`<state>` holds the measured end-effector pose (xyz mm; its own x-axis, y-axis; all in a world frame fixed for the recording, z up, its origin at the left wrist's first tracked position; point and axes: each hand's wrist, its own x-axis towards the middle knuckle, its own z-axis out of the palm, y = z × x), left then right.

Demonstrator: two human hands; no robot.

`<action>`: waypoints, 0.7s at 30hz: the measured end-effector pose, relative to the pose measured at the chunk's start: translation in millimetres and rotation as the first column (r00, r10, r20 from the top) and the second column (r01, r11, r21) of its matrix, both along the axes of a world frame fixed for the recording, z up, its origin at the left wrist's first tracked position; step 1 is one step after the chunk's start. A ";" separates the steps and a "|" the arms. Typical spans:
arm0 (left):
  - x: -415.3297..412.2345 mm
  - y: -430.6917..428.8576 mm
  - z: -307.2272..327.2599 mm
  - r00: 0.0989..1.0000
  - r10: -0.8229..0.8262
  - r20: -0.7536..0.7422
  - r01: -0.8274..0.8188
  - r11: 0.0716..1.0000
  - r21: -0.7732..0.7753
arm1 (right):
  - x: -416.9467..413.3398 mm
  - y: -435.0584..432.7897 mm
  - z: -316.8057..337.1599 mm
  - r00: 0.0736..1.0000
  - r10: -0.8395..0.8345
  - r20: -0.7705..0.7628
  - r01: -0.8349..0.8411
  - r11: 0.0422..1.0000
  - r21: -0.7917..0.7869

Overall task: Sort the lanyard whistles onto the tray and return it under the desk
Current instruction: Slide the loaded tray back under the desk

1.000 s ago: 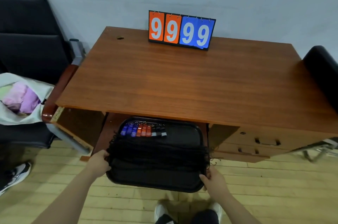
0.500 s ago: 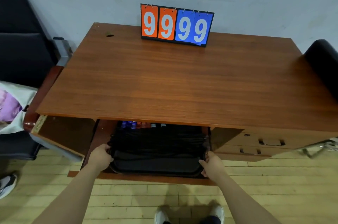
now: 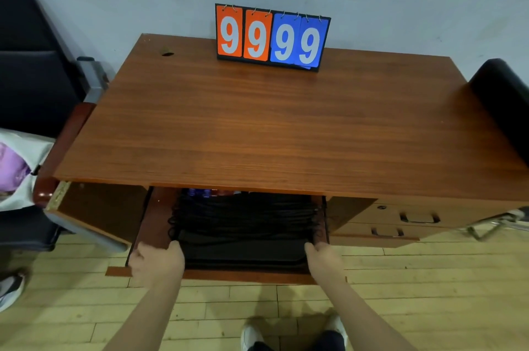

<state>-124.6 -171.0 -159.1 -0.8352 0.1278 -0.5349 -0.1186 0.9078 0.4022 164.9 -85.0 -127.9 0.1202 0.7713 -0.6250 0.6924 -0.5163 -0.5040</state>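
Observation:
A black tray [image 3: 243, 253] lies on the pull-out shelf [image 3: 156, 224] under the wooden desk [image 3: 272, 133]. Black lanyard cords [image 3: 243, 219] stretch across it. Only the tops of the blue and orange whistles [image 3: 206, 193] show below the desk's front edge; the rest are hidden. My left hand [image 3: 156, 263] grips the tray's near left corner. My right hand [image 3: 323, 259] grips its near right corner.
A flip scoreboard [image 3: 272, 35] reading 9999 stands at the desk's back edge. Drawers [image 3: 412, 221] sit to the right of the shelf. A black chair [image 3: 31, 64] with a white bag [image 3: 17, 167] is on the left, another dark chair [image 3: 503, 98] on the right. My shoes [image 3: 292, 333] stand on the wooden floor.
Both hands have pushed the tray from out over the floor back onto the shelf under the desk. The whistles have slid almost out of sight beneath the desktop.

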 end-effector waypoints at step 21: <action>46.6 97.0 30.0 0.226 0.244 0.943 -0.962 0.209 0.177 | -74.9 60.8 11.3 -0.015 -0.917 -0.399 0.551 0.325 -0.768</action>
